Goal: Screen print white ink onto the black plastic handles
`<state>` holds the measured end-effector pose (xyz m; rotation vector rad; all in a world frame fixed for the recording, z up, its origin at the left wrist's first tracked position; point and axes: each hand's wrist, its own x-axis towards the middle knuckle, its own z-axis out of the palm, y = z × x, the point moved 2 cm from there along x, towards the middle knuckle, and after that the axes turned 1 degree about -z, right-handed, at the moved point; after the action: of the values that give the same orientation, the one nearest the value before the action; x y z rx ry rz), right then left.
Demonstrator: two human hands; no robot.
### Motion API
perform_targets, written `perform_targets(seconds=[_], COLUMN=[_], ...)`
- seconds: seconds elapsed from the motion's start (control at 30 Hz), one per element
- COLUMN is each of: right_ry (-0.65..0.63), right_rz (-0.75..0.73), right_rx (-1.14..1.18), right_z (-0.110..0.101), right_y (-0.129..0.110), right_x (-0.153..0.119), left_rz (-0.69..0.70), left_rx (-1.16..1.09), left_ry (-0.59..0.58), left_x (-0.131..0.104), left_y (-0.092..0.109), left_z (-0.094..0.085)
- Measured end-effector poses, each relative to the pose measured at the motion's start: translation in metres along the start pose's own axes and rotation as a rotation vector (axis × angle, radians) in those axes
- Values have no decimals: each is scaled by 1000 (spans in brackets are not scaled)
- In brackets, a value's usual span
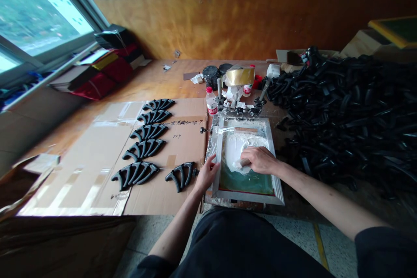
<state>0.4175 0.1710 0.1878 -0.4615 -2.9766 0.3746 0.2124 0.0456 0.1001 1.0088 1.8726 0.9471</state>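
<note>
A screen printing frame with a silver metal border and green mesh lies flat before me. White paste is spread over the upper part of its mesh. My right hand is closed over the mesh, at the edge of the paste, on a small squeegee mostly covered by the fingers. At the left border of the frame, my left hand grips the edge with thumb and fingers; its fingertips are partly hidden. Left of that hand, a few curved black plastic pieces lie on cardboard.
Rows of similar black pieces rest on the cardboard sheet. A large heap of black parts fills the right side. Behind the frame stand a metal clamp fixture, a red-capped bottle, dark tubs and a tape roll.
</note>
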Motion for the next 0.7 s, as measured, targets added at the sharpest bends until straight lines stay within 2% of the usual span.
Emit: perform_targets(seconds=[0.1, 0.2, 0.27, 0.33, 0.43, 0.5, 0.6, 0.67, 0.7], right_ry=[111, 109, 109, 162, 289, 355, 534, 659, 671], right_rz=[45, -28, -3, 84, 237, 335, 554, 748, 828], right_rx=[-59, -25, 31, 71, 74, 88, 189, 249, 269], right_z=[11, 21, 18, 5, -28, -54, -83, -83, -74], right_y=[-5, -15, -15, -6, 22, 52, 109, 140, 148], right_x=[0, -12, -11, 3, 37, 47, 24, -9, -24], left_rz=[-8, -22, -34, -35, -33, -31, 34, 164, 237], left_rx=[-25, -55, -77, -121, -242, -336, -463, -544, -580], left_ry=[8, 21, 17, -6, -57, -78, -42, 20, 40], left_x=[-1, -2, -4, -6, -12, -17, -18, -11, -5], left_y=[2, 5, 9, 16, 35, 56, 100, 133, 149], left_z=[-1, -1, -2, -5, -16, -27, -43, -52, -55])
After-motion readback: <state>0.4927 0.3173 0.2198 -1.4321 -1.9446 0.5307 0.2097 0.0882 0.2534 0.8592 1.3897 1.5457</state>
